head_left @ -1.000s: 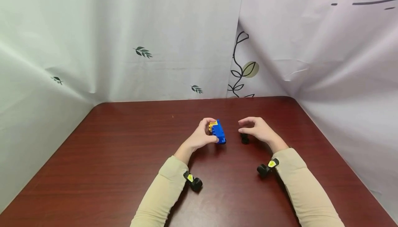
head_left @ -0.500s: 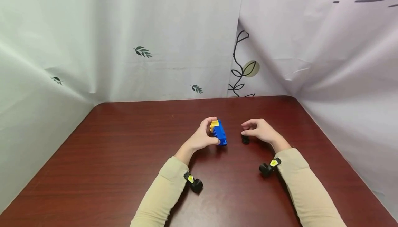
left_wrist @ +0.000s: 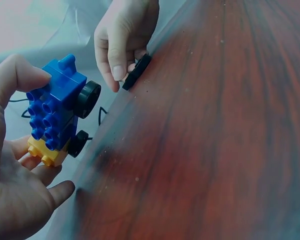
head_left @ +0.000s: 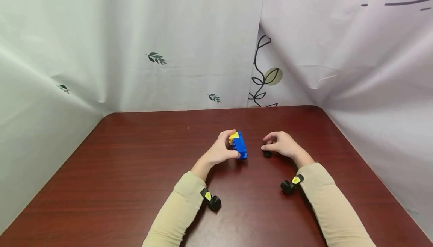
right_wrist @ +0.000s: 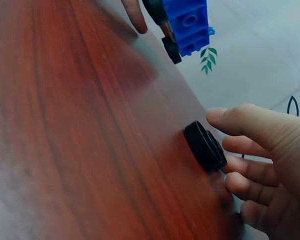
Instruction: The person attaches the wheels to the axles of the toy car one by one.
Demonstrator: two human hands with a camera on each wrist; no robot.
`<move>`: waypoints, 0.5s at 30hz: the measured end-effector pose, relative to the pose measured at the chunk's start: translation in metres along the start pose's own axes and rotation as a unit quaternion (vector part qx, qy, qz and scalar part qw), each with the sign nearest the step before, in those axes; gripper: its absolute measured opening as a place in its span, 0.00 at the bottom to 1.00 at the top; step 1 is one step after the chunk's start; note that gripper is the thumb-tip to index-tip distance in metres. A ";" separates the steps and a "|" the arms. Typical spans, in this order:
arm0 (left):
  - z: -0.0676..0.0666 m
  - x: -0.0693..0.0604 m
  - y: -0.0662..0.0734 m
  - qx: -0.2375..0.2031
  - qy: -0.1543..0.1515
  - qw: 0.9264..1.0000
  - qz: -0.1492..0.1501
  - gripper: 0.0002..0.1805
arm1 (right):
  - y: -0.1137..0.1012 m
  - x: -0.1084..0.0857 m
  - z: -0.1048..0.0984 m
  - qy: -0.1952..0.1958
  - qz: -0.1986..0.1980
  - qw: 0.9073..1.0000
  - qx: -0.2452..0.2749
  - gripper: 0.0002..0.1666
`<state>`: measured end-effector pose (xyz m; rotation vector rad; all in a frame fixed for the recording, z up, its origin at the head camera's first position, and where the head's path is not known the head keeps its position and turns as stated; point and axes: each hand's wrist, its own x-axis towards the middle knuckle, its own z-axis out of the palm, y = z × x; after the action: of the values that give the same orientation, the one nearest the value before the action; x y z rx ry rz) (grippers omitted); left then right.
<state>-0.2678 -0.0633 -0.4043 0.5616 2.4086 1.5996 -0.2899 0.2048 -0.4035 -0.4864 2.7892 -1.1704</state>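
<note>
My left hand [head_left: 220, 150] grips a toy car of blue building bricks [head_left: 239, 146], tipped up off the table. Its thumb presses one end of the blue body, and its fingers are at the yellow brick [left_wrist: 46, 151] on the other end. Black wheels [left_wrist: 87, 99] show along one side of the car. Over to the right, a loose black wheel [right_wrist: 204, 146] lies flat on the table. My right hand [head_left: 283, 144] is bent around it; the thumb stays apart from the wheel, while the fingers lie close behind it. Whether a fingertip touches it I cannot tell.
Both hands are over the far right half of a dark red wooden table [head_left: 135, 171]. White cloth [head_left: 189, 44] with leaf prints hangs behind the table and at its sides. Each sleeve carries a black strapped-on camera [head_left: 214, 203].
My right hand has come down lower over the black wheel, its thumb and fingers nearer together than at first. My left hand keeps hold of the car almost in place.
</note>
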 end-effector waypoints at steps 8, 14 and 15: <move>0.002 0.000 -0.001 0.000 0.001 1.000 0.009 0.48 | -0.004 -0.001 0.004 0.020 0.021 0.998 -0.048 0.24; 0.000 0.000 -0.001 0.001 0.001 1.000 0.013 0.48 | -0.008 -0.001 0.005 0.024 0.020 0.998 -0.056 0.21; 0.000 0.000 0.000 0.002 0.001 1.000 0.013 0.48 | -0.008 0.000 0.005 0.025 0.019 0.998 -0.055 0.20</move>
<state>-0.2681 -0.0631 -0.4047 0.5937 2.4154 1.6076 -0.2864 0.1959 -0.4016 -0.4163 2.9032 -1.0389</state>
